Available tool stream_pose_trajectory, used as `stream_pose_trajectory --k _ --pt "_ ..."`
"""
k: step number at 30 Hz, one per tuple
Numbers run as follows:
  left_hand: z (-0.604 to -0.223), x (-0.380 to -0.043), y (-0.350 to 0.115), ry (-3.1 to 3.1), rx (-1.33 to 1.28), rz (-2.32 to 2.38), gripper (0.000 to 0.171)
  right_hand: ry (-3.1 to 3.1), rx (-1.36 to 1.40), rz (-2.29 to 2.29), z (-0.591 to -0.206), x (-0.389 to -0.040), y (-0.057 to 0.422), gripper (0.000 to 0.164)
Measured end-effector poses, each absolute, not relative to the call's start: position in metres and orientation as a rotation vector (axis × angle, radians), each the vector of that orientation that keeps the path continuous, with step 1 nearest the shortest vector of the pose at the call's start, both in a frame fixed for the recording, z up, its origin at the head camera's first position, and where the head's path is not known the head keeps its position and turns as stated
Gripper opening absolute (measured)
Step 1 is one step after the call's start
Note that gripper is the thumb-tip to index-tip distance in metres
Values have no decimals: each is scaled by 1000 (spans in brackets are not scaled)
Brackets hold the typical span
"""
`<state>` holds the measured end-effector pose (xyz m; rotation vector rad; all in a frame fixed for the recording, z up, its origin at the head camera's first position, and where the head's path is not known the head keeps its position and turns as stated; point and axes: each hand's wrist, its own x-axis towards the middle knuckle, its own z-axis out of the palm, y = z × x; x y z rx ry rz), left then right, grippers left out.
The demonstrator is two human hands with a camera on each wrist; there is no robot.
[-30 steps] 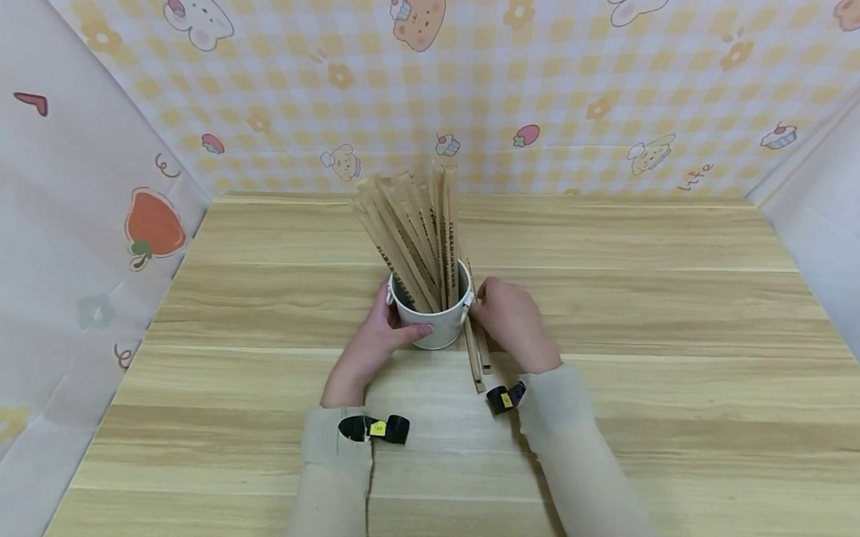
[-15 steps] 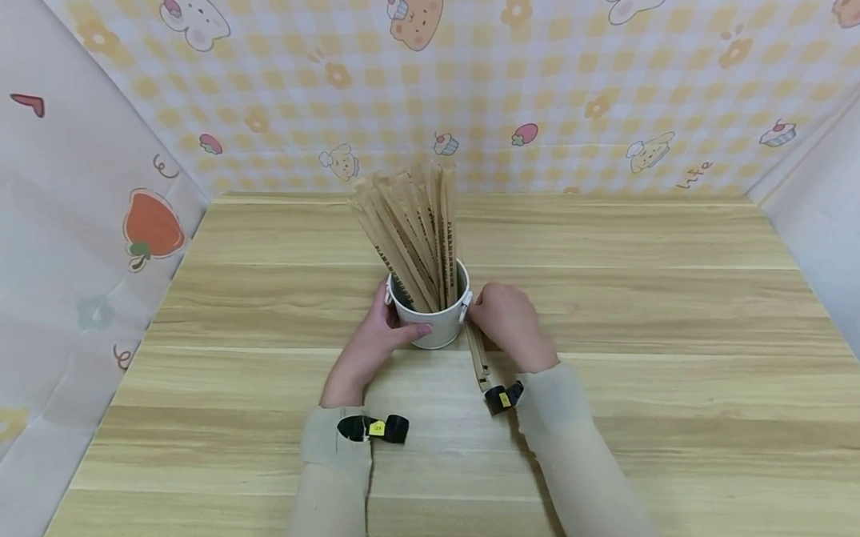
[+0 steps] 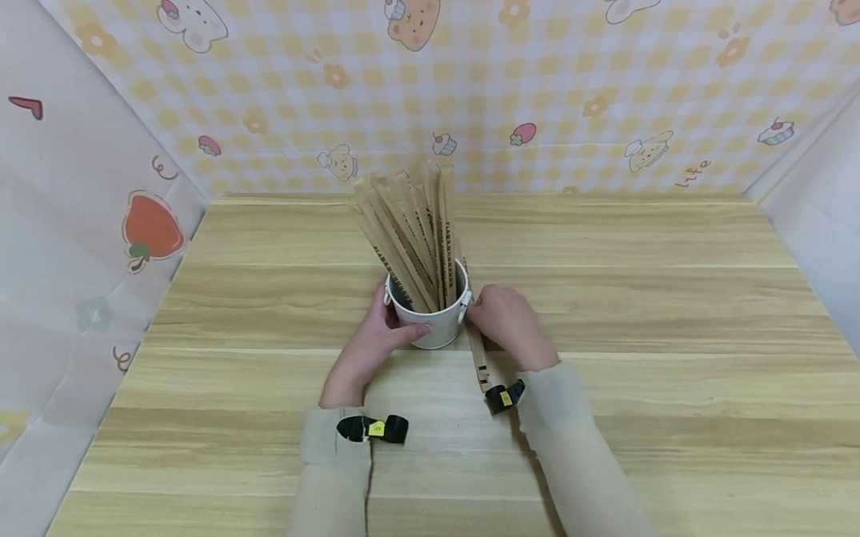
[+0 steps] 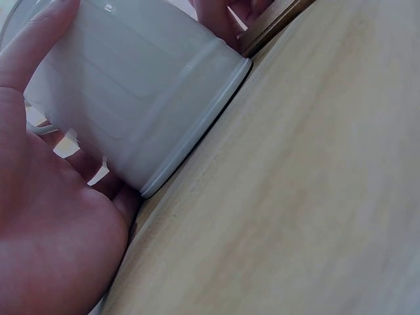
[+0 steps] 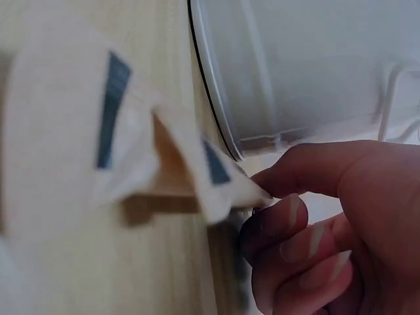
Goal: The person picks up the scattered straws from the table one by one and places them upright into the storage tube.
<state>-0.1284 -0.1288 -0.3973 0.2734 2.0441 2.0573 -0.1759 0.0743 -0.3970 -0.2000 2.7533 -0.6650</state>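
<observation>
A small white metal bucket (image 3: 438, 332) stands upright on the table, with a bunch of paper-wrapped straws (image 3: 416, 245) leaning up out of it. My left hand (image 3: 377, 339) grips the bucket's left side, its thumb across the front; in the left wrist view the fingers wrap behind the bucket wall (image 4: 138, 79). Close by the bucket's right side, my right hand (image 3: 507, 321) pinches paper-wrapped straws (image 3: 479, 356) that lie outside it. The right wrist view shows their wrapper ends (image 5: 59, 138) near the camera, with thumb and fingers curled at them. How many it holds is hidden.
The wood-grain table (image 3: 679, 354) extends on both sides of the bucket. A yellow checked cloth (image 3: 479, 74) hangs behind, and a white printed cloth (image 3: 47, 237) borders the left. A wire handle (image 5: 392, 98) is attached to the bucket's side.
My right hand has dipped slightly toward the table beside the bucket, and the straws' lower ends, first spread apart, now lie together. The left hand and bucket stay in place.
</observation>
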Motion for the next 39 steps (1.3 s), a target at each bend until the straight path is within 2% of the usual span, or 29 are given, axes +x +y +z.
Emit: stream_pose_trajectory --k 4,11,16,27,39 --pt "-397 -128 -129 2050 256 2051 97 2745 -187 -703 -398 -177 78 45" --pt "-402 -130 -129 2037 267 2069 96 2746 -148 -820 -393 -178 85 27" --pt "-398 -129 -129 2025 264 2082 95 2770 -164 -848 -388 -181 90 22" --pt "-396 -128 -129 2032 269 2074 94 2850 -90 -1032 -374 -179 93 21" --pt "-396 -128 -128 2033 283 2081 94 3006 -160 -1280 -365 -179 94 19"
